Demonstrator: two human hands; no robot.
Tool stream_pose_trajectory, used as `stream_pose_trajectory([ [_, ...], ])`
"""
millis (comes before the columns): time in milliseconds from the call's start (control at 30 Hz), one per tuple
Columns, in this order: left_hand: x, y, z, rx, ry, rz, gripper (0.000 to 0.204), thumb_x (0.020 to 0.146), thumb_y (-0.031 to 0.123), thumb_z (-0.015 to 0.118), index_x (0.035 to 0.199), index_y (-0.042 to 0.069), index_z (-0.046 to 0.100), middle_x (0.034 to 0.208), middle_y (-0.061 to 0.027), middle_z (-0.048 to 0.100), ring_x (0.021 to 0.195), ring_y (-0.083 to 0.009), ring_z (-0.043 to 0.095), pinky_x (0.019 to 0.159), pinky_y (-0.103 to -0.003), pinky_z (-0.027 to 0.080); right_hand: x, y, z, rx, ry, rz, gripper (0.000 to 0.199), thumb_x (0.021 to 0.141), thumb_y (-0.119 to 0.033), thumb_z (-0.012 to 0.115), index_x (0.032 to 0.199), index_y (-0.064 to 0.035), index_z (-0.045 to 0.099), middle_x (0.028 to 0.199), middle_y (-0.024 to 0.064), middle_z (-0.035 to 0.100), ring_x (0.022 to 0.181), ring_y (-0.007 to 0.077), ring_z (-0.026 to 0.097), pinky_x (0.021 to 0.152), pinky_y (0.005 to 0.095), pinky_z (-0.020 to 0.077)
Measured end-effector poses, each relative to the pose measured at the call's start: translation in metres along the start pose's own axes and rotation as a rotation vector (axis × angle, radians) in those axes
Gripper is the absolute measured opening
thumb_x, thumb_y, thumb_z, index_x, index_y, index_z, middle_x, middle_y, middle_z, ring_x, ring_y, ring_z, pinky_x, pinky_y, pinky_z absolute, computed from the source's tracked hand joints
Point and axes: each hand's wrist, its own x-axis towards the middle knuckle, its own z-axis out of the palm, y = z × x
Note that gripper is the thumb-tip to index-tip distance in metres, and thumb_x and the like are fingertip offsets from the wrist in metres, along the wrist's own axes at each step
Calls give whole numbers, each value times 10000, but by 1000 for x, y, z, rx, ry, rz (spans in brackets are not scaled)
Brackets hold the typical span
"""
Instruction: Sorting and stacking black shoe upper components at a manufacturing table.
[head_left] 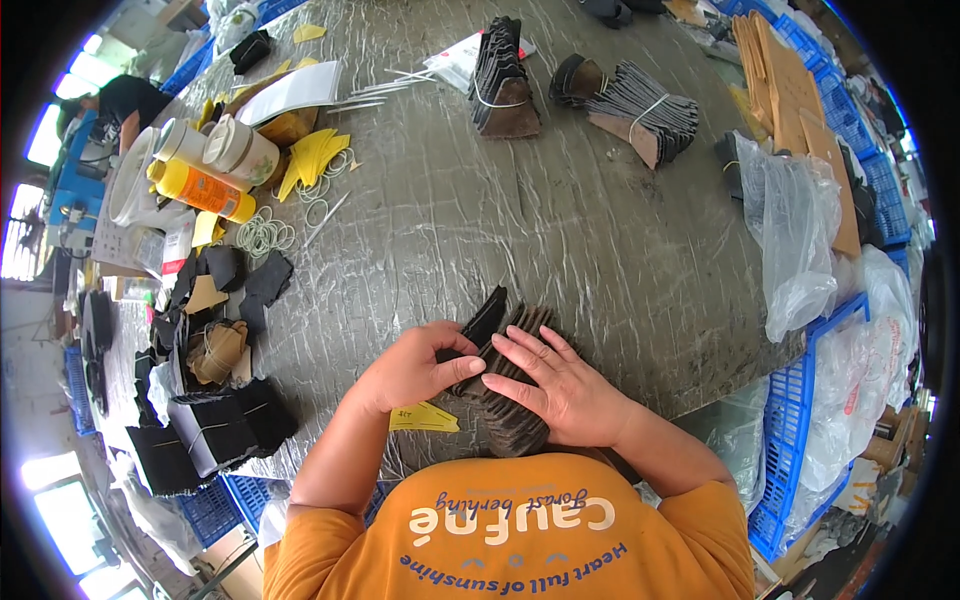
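A fanned stack of dark brown-black cut pieces (pixel 515 415), perhaps fabric or leather, sits on the table close to my body. My left hand (pixel 425 365) is closed at the stack's left side, with thumb and fingers around a few black cut pieces (pixel 487 318) that stand tilted at the stack's far left. Across the stack's right side lies my right hand (pixel 560 390), fingers stretched out and apart, touching the pieces. A yellow paper slip (pixel 425 417) lies by my left wrist, near the stack. The undersides of both hands are hidden.
Tied bundles (pixel 505 90) of similar pieces lie at the far side, with another bundle (pixel 645 110) to their right. Bottles (pixel 205 190), rubber bands (pixel 265 235) and black stacks (pixel 215 430) occupy the left. Plastic bags (pixel 790 220) and a blue crate (pixel 790 430) border the right edge.
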Motion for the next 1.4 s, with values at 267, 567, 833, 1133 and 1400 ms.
stream_pose_trajectory([
  [267,2,-8,-8,-209,-121,-97,268,872,155,718,1045,-44,675,1103,-82,588,976,-169,580,853,-297,470,-1,0,2,20,27,6,780,708,-45,701,1430,-189,447,1413,136,336,1430,351,274,1154,564,245],
  [567,2,1,-5,-26,-62,-133,268,775,49,670,1031,-31,686,1078,-137,652,972,-192,620,852,-297,489,-2,-1,3,4,45,13,781,703,-84,725,1426,-190,448,1417,138,332,1415,361,284,1164,548,248],
  [833,2,-3,-6,106,-72,26,255,831,55,650,1069,-28,685,1175,-180,613,1039,-221,606,897,-314,473,-4,0,6,14,78,8,749,723,-115,727,1419,-169,455,1425,146,352,1402,366,292,1169,538,243],
  [1133,0,5,-7,43,-79,32,433,733,253,851,1030,-23,697,1082,-141,620,995,-255,614,883,-327,479,-6,2,10,50,169,-30,723,746,-241,754,1402,-144,464,1409,148,367,1375,382,306,1159,536,266],
  [1400,0,6,-5,96,-69,20,339,749,159,815,1017,-14,700,1067,-131,629,988,-235,616,861,-326,483,-7,1,9,29,163,-27,717,741,-262,762,1391,-158,476,1399,148,365,1367,381,311,1160,527,271],
])
